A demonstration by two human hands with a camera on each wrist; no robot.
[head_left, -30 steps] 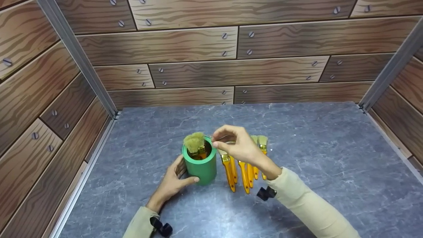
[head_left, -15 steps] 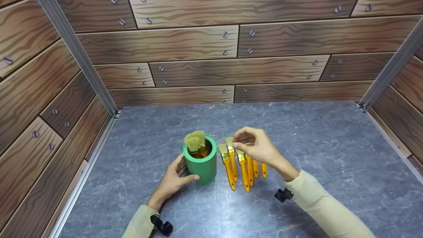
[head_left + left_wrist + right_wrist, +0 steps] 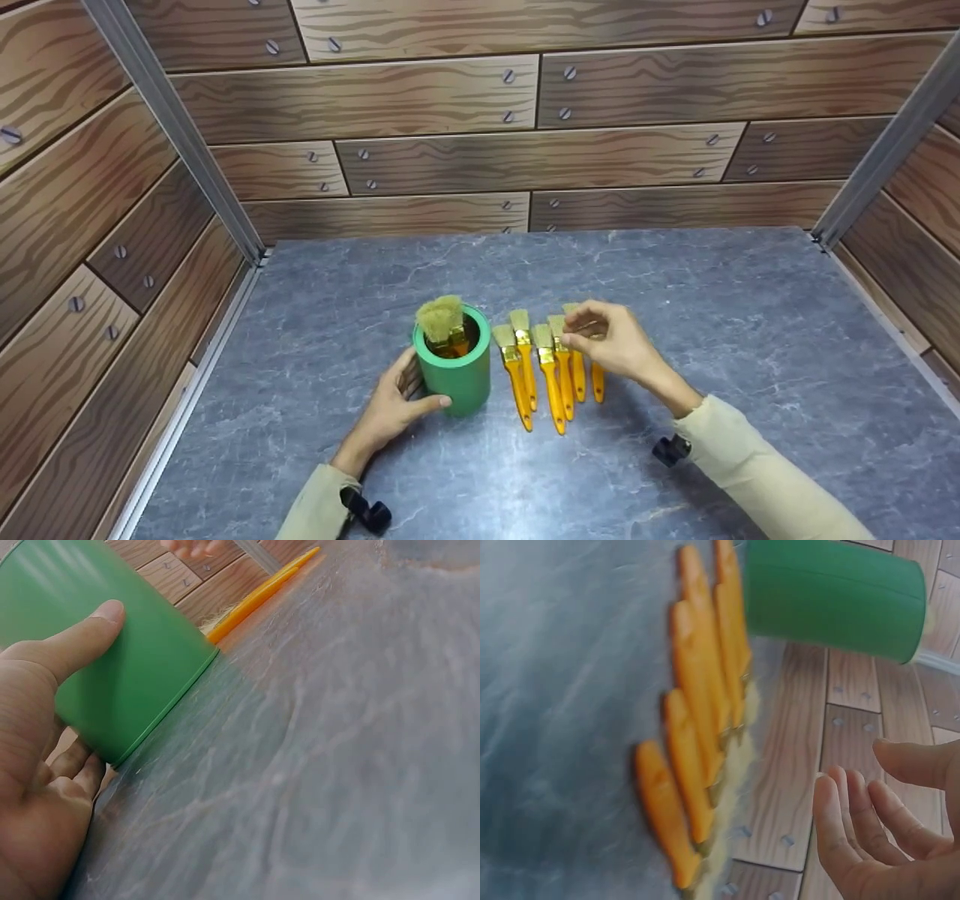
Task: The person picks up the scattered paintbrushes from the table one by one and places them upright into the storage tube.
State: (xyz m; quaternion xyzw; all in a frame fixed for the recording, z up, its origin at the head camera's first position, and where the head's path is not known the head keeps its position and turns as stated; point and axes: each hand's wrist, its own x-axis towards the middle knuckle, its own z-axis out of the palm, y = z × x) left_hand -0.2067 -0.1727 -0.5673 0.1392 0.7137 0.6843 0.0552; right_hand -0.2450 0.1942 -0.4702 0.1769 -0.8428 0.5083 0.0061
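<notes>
A green cylindrical holder (image 3: 463, 386) stands upright on the table, with bristle heads of paintbrushes (image 3: 441, 320) leaning out of its left side. My left hand (image 3: 394, 411) grips the holder low on its left, thumb (image 3: 86, 634) across the front and fingers behind it. To the right lie several flat paintbrushes (image 3: 551, 386) in a row, orange handles toward me and pale bristles away. Over the bristle ends of the rightmost ones hovers my right hand (image 3: 619, 343), covering part of them. Nothing sits between its bent fingers and thumb in the right wrist view.
The grey marbled table (image 3: 337, 300) reaches back to a wood-plank-patterned wall (image 3: 435, 169). Similar side walls (image 3: 176, 247) rise left and right, with metal corner posts (image 3: 180, 127). Both wrists carry small black camera mounts (image 3: 367, 511).
My right hand has moved right, from the holder's rim across the row to the rightmost paintbrushes, uncovering the nearer ones. The left hand and the holder have stayed put.
</notes>
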